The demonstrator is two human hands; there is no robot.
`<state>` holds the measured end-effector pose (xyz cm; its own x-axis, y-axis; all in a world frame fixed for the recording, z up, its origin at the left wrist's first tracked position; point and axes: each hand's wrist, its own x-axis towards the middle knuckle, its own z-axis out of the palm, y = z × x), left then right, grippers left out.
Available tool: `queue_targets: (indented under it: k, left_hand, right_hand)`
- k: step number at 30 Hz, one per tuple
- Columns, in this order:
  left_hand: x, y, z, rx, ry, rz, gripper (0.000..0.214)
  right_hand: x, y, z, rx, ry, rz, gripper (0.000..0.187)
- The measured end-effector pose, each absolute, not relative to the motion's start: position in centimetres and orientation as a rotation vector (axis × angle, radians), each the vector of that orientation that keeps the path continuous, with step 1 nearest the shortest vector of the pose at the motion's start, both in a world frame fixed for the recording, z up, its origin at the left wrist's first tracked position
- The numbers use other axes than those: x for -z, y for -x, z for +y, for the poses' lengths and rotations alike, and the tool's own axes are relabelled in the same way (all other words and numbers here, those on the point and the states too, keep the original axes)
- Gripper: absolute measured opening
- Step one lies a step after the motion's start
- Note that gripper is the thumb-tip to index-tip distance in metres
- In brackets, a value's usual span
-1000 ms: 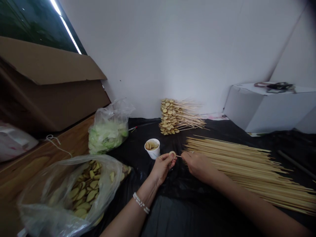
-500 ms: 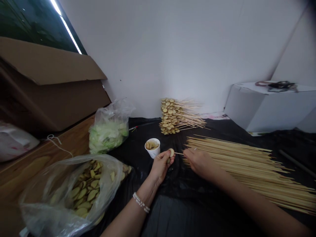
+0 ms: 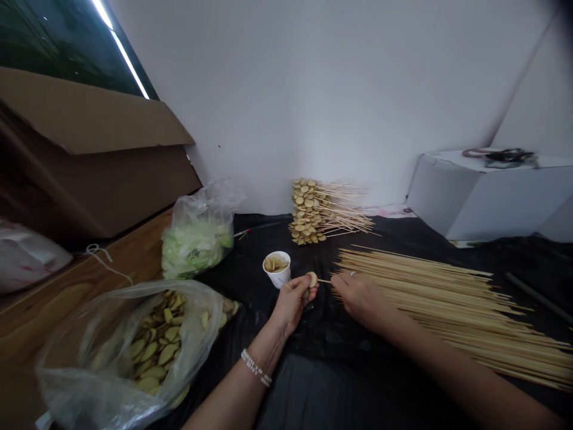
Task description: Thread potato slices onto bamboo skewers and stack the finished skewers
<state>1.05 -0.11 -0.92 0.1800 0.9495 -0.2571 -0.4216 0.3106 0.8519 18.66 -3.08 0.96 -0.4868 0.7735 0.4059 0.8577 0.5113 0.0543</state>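
My left hand (image 3: pixel 293 300) is closed on pale potato slices, one of them, a round potato slice (image 3: pixel 312 279), showing at the fingertips. From the right, my right hand (image 3: pixel 360 297) grips a thin wooden skewer (image 3: pixel 324 281), whose end meets that slice. Just behind my left hand stands a white paper cup (image 3: pixel 279 278) with slices inside. To the right lies a broad spread of bare bamboo skewers (image 3: pixel 447 310), partly under my right forearm. By the wall, a stack of threaded potato skewers (image 3: pixel 307 209) has its sticks pointing right.
An open clear plastic bag (image 3: pixel 197 358) of potato slices is at the front left. Behind it sits a bag of pale green vegetables (image 3: pixel 197 242). A cardboard box (image 3: pixel 98 179) stands far left, a white box (image 3: pixel 483 203) at right. Black plastic sheeting (image 3: pixel 322 388) covers the work surface.
Both hands stay nearly in place. My right hand has shifted very slightly left, toward the slice, and less of the skewer shows between the hands.
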Motion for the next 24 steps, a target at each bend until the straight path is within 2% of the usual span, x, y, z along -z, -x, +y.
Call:
queue_targets:
  k: [17,24]
  left_hand:
    - [1.11,-1.08,-0.17,-1.04,-0.764,0.935,0.034]
    - [0.87,-1.22,-0.39,-1.025,-0.783,0.939,0.033]
  right_hand:
    - [-1.12,-18.2,-3.37,0.229,1.498,-2.491,0.018]
    - [-0.73,-18.59,-2.62,-0.036,1.555,-2.478,0.018]
